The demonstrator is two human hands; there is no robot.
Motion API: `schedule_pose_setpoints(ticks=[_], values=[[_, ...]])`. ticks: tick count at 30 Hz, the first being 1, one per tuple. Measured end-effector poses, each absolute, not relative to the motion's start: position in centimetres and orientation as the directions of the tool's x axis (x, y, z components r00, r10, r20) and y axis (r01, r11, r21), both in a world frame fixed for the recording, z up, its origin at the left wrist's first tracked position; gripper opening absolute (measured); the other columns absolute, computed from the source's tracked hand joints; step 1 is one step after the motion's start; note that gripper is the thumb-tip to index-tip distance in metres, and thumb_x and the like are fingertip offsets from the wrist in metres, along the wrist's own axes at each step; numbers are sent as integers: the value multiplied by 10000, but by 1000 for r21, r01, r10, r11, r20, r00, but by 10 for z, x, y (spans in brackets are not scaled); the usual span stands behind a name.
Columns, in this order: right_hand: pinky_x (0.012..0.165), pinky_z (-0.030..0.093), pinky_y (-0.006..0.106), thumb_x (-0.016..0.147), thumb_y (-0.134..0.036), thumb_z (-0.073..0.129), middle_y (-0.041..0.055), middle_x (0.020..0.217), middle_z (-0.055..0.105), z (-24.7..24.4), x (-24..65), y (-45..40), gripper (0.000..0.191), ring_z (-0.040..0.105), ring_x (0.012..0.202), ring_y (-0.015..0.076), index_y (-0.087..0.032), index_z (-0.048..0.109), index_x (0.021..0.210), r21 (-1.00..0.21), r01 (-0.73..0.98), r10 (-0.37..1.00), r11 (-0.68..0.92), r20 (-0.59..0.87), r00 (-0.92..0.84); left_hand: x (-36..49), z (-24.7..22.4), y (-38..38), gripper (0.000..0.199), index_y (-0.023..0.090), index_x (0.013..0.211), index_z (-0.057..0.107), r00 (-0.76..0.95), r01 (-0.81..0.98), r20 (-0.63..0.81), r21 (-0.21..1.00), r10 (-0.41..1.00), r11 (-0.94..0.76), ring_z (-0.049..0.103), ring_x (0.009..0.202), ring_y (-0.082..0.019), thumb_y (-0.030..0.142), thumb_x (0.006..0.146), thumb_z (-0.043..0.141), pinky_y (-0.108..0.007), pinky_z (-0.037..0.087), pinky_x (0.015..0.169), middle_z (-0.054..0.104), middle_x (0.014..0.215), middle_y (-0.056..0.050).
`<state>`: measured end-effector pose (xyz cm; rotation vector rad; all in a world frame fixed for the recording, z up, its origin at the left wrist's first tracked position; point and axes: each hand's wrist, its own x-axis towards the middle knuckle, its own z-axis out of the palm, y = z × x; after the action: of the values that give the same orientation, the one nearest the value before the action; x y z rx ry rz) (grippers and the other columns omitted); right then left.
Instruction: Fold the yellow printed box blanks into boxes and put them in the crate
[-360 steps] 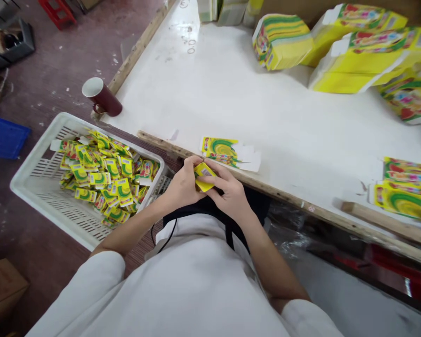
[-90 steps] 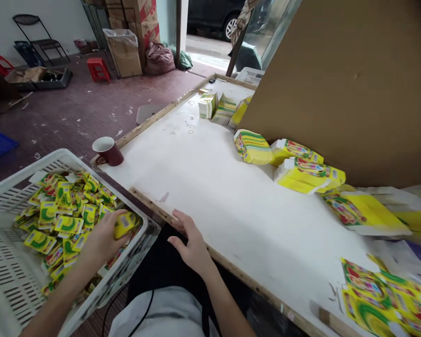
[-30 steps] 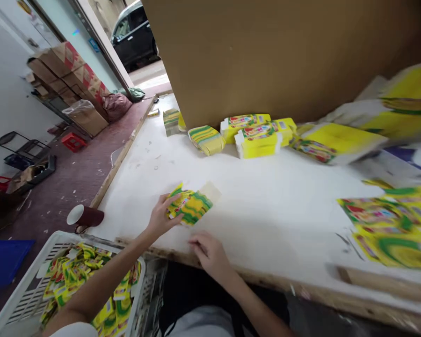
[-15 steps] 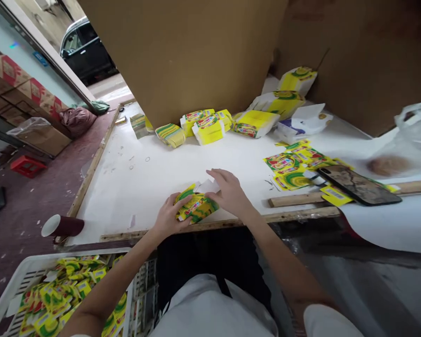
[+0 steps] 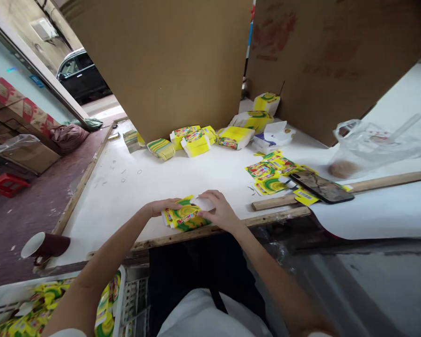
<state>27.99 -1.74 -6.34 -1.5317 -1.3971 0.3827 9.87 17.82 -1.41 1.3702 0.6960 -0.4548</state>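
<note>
A yellow and green printed carton (image 5: 185, 216) lies at the table's near edge, with a white flap up at its top right. My left hand (image 5: 162, 206) rests on the carton's upper left side, fingers extended to the right. At the right end, my right hand (image 5: 218, 211) has its thumb and fingers closed round the white flap. More yellow cartons (image 5: 198, 142) sit in a row against the brown cardboard. Flat printed yellow pieces (image 5: 266, 174) lie to the right, partly under a phone (image 5: 323, 186).
A maroon mug (image 5: 52, 245) stands at the table's left corner. Below it, a white basket (image 5: 121, 299) holds many yellow pieces. Large cardboard sheets (image 5: 182, 61) rise behind. A wooden strip (image 5: 382, 183) and a clear plastic bag (image 5: 372, 145) are on the right.
The view has shifted to the right. My left hand has moved from the carton's near left side to its upper left. My right hand has closed on the white flap.
</note>
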Motion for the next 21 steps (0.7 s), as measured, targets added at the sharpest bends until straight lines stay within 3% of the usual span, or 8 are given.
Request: schedule_pose_setpoints(ticks=[4,8,13,16,21], values=[[1037,496,512,870,-429,712,136,1260,566,-72,265,-44,352,538,1227,308,-239,667,1163,-737,642,783,212,521,340,116,4,172,691,244,1194,629,669,742,-742,670,-48,-29,730,869,-221,533,599,831,-303,573,737,768,1045,-40],[1005,520,507,868,-420,722,133,1268,570,-74,253,-60,435,554,1196,299,-258,595,1251,-676,695,701,247,620,353,135,21,161,645,225,1138,604,573,761,-810,582,-123,-287,742,874,-252,410,574,855,-329,593,723,766,994,-44],[998,519,547,876,-439,705,142,1276,581,-79,245,-70,483,567,1189,320,-268,549,1300,-645,722,655,249,661,365,138,26,143,890,213,1285,529,621,754,-784,591,16,-287,744,853,-282,297,473,886,-360,592,699,744,1116,-98],[1026,502,559,856,-452,724,148,1273,589,-80,245,-77,529,563,1195,328,-261,543,1315,-688,690,689,224,613,388,131,24,133,843,222,1264,570,690,714,-712,638,130,-288,739,834,-301,305,481,870,-369,577,661,742,1111,-103],[1018,511,542,844,-497,723,163,1292,584,-72,256,-88,668,563,1202,329,-231,477,1404,-761,594,739,259,552,386,119,23,118,834,234,1270,596,809,583,-511,632,291,-510,702,981,-322,360,484,846,-377,565,752,719,1138,-84]])
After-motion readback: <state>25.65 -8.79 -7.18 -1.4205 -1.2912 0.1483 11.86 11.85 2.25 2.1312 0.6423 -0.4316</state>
